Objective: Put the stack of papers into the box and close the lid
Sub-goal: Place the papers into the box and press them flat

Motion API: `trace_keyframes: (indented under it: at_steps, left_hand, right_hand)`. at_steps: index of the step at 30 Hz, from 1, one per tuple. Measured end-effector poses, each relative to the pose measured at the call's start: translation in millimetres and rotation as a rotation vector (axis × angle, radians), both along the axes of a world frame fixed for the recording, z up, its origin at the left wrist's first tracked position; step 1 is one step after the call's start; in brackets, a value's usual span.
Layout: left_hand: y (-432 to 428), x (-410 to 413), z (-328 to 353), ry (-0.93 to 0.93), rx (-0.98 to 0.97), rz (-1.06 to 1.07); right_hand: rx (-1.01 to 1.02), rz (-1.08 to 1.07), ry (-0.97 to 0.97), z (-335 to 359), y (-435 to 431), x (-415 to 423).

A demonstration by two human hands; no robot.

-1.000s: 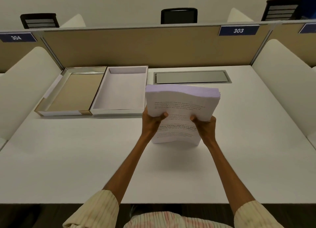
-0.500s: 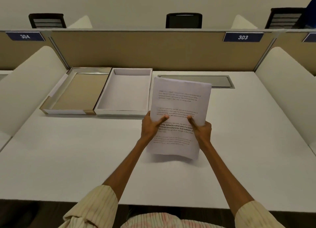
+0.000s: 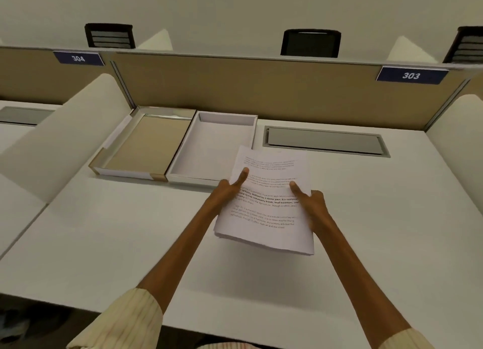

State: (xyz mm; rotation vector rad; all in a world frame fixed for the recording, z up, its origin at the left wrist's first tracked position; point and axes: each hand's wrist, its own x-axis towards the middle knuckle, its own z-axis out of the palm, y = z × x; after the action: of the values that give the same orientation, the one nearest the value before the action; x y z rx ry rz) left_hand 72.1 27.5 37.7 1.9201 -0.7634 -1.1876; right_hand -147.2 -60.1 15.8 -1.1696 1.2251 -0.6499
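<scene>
A stack of printed white papers (image 3: 269, 212) hangs just above the desk, gripped at both side edges. My left hand (image 3: 230, 189) holds its left edge with the thumb on top. My right hand (image 3: 309, 202) holds the right edge the same way. The open white box (image 3: 183, 172) lies at the back left, and the stack's far left corner overlaps its near right corner. The box lid (image 3: 109, 149), tan inside, lies upturned to the left, touching the box.
A grey cable hatch (image 3: 325, 142) is set into the desk (image 3: 104, 231) behind the papers. A tan partition (image 3: 248, 87) closes the back, and curved white dividers (image 3: 65, 129) stand at both sides. Chair backs show beyond the partition.
The stack has tipped from upright to nearly flat, printed side up, and has moved left toward the box. Both hands keep their grip.
</scene>
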Motion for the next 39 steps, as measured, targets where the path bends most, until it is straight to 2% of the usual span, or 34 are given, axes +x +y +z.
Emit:
trace_keyframes:
  at_steps: [5,17,29,39]
  left_hand:
    - [-3,40,12,0.028,0.002,-0.055]
    - [-46,155,18,0.134,-0.005,0.017]
    - [-126,237,12,0.072,0.039,0.053]
    - [-160,271,-40,-0.041,0.065,0.065]
  right_hand:
    - [-0.083,0.029,0.049,-1,-10,44]
    - [-0.122,0.025,0.139,8,-63,161]
    - [-0.1,0.006,0.195,0,-131,260]
    - [-0.085,-0.007,0.334,-30,-159,306]
